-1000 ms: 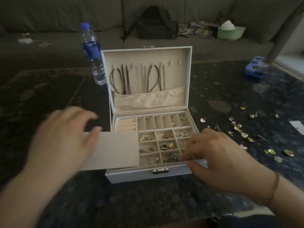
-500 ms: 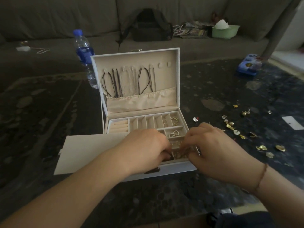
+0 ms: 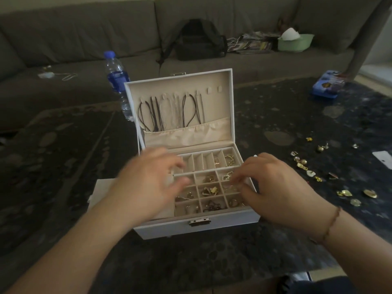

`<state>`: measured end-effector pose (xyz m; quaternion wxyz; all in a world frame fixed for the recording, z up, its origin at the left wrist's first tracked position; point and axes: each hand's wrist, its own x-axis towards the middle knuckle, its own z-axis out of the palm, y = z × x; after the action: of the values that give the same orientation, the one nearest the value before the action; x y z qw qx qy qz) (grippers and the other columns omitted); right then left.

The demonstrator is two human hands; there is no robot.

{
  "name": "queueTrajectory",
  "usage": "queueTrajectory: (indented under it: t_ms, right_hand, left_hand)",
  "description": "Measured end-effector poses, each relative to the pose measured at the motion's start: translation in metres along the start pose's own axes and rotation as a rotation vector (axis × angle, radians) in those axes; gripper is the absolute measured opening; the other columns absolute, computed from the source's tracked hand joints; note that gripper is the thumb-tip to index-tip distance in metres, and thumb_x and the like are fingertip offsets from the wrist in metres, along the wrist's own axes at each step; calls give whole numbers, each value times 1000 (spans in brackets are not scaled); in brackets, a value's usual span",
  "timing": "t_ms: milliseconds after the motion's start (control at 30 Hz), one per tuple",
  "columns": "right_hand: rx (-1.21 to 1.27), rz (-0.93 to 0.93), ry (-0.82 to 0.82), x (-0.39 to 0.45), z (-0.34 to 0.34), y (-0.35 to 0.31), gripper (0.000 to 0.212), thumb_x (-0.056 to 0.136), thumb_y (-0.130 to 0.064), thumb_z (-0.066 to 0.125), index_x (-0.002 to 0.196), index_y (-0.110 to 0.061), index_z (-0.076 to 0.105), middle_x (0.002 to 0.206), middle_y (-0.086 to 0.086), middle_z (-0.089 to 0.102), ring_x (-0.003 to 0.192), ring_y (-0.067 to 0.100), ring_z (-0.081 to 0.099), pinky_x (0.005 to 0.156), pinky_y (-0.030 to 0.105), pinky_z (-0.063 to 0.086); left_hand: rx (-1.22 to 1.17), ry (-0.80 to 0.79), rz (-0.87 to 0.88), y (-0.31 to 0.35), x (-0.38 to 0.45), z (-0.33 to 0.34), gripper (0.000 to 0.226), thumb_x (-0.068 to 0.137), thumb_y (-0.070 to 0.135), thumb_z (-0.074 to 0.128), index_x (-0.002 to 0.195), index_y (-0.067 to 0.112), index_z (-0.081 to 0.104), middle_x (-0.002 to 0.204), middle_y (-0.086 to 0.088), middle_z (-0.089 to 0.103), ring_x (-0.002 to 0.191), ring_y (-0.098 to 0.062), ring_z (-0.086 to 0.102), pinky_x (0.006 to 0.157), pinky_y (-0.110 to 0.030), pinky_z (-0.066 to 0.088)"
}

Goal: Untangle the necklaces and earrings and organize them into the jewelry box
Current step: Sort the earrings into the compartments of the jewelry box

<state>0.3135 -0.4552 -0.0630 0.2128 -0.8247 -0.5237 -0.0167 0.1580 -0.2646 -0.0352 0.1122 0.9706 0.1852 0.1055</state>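
Two hands hover over the open box (image 3: 220,227), which sits at the middle of the table (image 3: 63,166) with its lid upright. Left hand (image 3: 146,183): blurred, fingers spread and loosely bent above the left compartments; it appears to hold nothing. Right hand (image 3: 273,187): fingertips drawn together over the right-hand cells, as if pinching a small piece; whether anything is held cannot be told. The hands are apart, with the gridded tray showing between them.

Necklaces (image 3: 169,111) hang from hooks in the lid, ends tucked into the pocket. Several cells already hold gold earrings (image 3: 210,190). Loose earrings (image 3: 305,166) lie on the table to the right of the box, so sorting is likely unfinished.

Procedure, as judged: lower the piece straight into one cell, release only once it rests, and keep the left hand off the dividers.

Surface: dark mottled tabletop. A bottle (image 3: 117,81) stands behind the box at left, and a blue tin (image 3: 325,87) lies far right. Behind is a grey sofa (image 3: 84,39) carrying a black bag (image 3: 199,41) and a green bowl (image 3: 296,42).
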Motion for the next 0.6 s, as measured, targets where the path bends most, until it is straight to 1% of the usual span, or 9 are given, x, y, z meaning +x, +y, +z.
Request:
queueTrajectory:
  t_ms: [67, 133, 167, 233, 300, 400, 500, 567, 600]
  right_hand:
    - [40, 17, 72, 5, 2, -2, 18, 86, -22, 62, 98, -31, 72, 89, -21, 63, 80, 3, 49, 70, 19, 42]
    - [86, 25, 125, 9, 5, -5, 18, 87, -22, 63, 100, -30, 72, 87, -23, 60, 77, -1, 46, 68, 13, 35]
    - [107, 23, 143, 10, 6, -7, 18, 87, -24, 63, 102, -29, 71, 87, -24, 59, 78, -1, 47, 69, 11, 35]
    - [134, 11, 164, 11, 7, -13, 22, 86, -31, 58, 104, -29, 71, 86, -26, 57, 82, 0, 51, 71, 10, 37]
    - [186, 1, 199, 12, 7, -18, 27, 86, -37, 55, 107, -28, 70, 85, -30, 55, 84, -1, 55, 73, 9, 39]
    - [372, 52, 225, 12, 5, -23, 30, 89, -44, 53, 112, -30, 65, 83, -23, 62, 81, -2, 61, 66, 9, 46]
    - [676, 172, 173, 14, 0, -25, 41, 89, -48, 45, 120, -28, 62, 85, -11, 72, 81, 2, 67, 68, 19, 54]
    - [782, 227, 137, 16, -5, -23, 46, 90, -51, 37, 123, -28, 59, 89, -11, 73, 86, 4, 68, 71, 21, 53]
    - [830, 250, 116, 17, -8, -22, 47, 90, -52, 35, 123, -29, 59, 90, -11, 74, 87, 5, 68, 72, 22, 52]
  left_hand:
    - [120, 175, -284, -42, -21, -14, 50, 86, 62, 51, 126, 32, 58, 125, 10, 57, 119, -16, 50, 100, -40, 44]
    - [126, 158, -603, -87, -44, -24, 84, 76, 83, 31, 132, 25, 54, 130, -5, 60, 117, -30, 57, 99, -52, 47]
    - [-34, 147, -719, -101, -55, -28, 93, 69, 90, 26, 129, 25, 55, 127, -8, 63, 112, -31, 61, 97, -54, 48]
    - [-597, 177, -804, -107, -69, -30, 79, 67, 84, 38, 120, 30, 57, 118, -10, 69, 101, -30, 67, 91, -54, 51]
    - [-1099, 203, -751, -101, -73, -29, 62, 77, 71, 44, 120, 28, 59, 116, -13, 71, 98, -31, 71, 83, -50, 55]
    - [-1518, 228, -442, -79, -71, -23, 87, 70, 81, 59, 133, 21, 55, 125, -11, 69, 108, -27, 69, 80, -45, 61]
    - [-1364, 152, -274, -37, -55, -6, 94, 58, 83, 69, 129, 23, 58, 125, -5, 69, 107, -19, 69, 86, -41, 60]
    - [-1163, 66, -302, -14, -44, 11, 75, 57, 83, 67, 117, 38, 64, 126, 6, 67, 99, 2, 68, 84, -28, 56]
    - [-1014, 6, -250, -6, -41, 19, 72, 61, 88, 59, 121, 47, 60, 132, 18, 61, 104, 12, 61, 88, -20, 50]
